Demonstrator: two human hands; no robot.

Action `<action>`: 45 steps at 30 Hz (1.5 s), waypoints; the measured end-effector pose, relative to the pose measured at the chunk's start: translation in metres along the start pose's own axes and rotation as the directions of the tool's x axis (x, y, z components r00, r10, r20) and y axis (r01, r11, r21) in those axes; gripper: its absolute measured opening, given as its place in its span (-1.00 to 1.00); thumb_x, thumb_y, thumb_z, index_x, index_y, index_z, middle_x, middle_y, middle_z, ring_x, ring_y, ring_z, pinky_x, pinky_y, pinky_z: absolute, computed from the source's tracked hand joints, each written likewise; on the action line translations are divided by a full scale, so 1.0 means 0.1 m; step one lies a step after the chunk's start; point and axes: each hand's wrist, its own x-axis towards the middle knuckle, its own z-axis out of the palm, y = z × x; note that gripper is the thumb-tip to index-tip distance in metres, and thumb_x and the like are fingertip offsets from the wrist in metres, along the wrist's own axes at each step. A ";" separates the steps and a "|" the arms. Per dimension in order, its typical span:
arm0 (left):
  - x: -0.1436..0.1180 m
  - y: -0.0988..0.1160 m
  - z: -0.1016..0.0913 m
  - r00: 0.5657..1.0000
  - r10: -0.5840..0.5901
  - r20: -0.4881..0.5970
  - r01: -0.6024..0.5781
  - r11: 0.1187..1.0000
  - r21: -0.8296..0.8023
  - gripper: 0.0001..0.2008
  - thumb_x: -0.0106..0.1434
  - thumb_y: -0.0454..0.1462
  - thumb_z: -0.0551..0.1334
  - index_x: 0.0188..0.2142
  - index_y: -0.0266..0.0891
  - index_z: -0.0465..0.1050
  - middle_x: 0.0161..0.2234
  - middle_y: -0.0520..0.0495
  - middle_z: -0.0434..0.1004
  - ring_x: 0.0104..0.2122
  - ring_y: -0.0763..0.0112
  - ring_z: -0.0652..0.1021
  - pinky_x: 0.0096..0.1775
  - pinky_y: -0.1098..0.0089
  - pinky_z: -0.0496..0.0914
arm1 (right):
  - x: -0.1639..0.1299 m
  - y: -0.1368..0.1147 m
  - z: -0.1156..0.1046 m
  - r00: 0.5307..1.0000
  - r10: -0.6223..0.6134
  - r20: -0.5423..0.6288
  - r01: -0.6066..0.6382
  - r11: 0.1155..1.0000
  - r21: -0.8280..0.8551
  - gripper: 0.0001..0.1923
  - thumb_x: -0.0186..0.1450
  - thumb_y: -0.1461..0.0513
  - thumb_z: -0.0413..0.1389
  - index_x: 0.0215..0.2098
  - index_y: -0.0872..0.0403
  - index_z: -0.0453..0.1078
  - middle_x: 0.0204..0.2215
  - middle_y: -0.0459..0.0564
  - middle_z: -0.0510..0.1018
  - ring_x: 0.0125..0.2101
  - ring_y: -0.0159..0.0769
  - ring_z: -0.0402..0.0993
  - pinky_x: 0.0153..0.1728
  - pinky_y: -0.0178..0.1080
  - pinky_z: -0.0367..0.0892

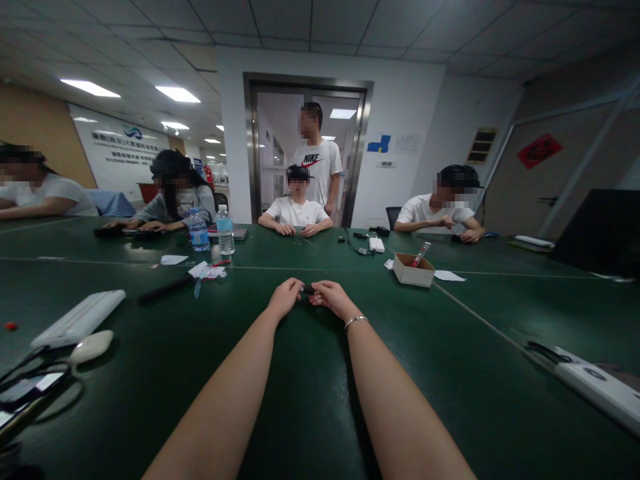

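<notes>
Both my arms stretch forward over a dark green table [310, 400]. My left hand [285, 297] and my right hand [331, 299] meet at the middle of the table and pinch a small black object [309, 290] between their fingertips. What the object is stays unclear at this size. A thin silver bracelet [355, 322] circles my right wrist. Both hands rest on or just above the tabletop.
A small cardboard box [413, 270] sits right of my hands. Two water bottles [213, 230], paper scraps and a black pen lie at left. A white keyboard [79, 319] and mouse [91, 346] sit near left. Several people sit around the far side; one stands in the doorway.
</notes>
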 end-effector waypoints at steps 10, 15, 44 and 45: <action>-0.01 0.00 -0.01 0.998 0.062 0.001 -0.062 0.998 -0.011 -0.72 0.18 -0.13 0.07 -0.24 -0.21 0.44 -0.41 -0.02 0.46 -0.45 0.42 0.43 -0.37 0.44 0.29 | -0.02 -0.02 0.01 1.000 0.003 0.006 -0.003 1.000 0.010 -0.90 0.24 0.34 0.16 -0.41 0.25 0.35 -0.65 0.03 0.46 -0.64 -0.39 0.45 -0.61 -0.43 0.41; 0.01 -0.02 0.01 1.000 0.031 0.002 -0.031 0.999 -0.030 -0.70 0.19 -0.12 0.06 -0.25 -0.24 0.44 -0.45 -0.02 0.45 -0.46 0.42 0.43 -0.37 0.43 0.32 | -0.02 -0.02 0.02 1.000 0.002 0.005 -0.002 1.000 0.026 -0.90 0.24 0.35 0.14 -0.44 0.23 0.35 -0.67 0.02 0.45 -0.65 -0.38 0.45 -0.62 -0.42 0.41; 0.02 -0.04 0.01 0.997 0.065 0.036 -0.064 0.998 -0.018 -0.67 0.20 -0.12 0.01 -0.23 -0.23 0.44 -0.48 -0.01 0.43 -0.46 0.41 0.43 -0.42 0.44 0.28 | -0.04 -0.04 0.03 1.000 0.014 0.004 -0.015 0.999 0.030 -0.89 0.28 0.39 0.07 -0.43 0.25 0.33 -0.68 0.02 0.45 -0.65 -0.39 0.45 -0.61 -0.43 0.41; 0.02 -0.04 0.01 0.997 0.072 0.037 -0.071 0.997 -0.014 -0.68 0.19 -0.13 0.02 -0.23 -0.23 0.44 -0.48 0.00 0.43 -0.46 0.42 0.43 -0.40 0.44 0.28 | -0.04 -0.04 0.03 1.000 0.018 0.003 -0.018 0.999 0.029 -0.89 0.28 0.39 0.07 -0.42 0.25 0.33 -0.68 0.02 0.45 -0.66 -0.39 0.44 -0.61 -0.44 0.40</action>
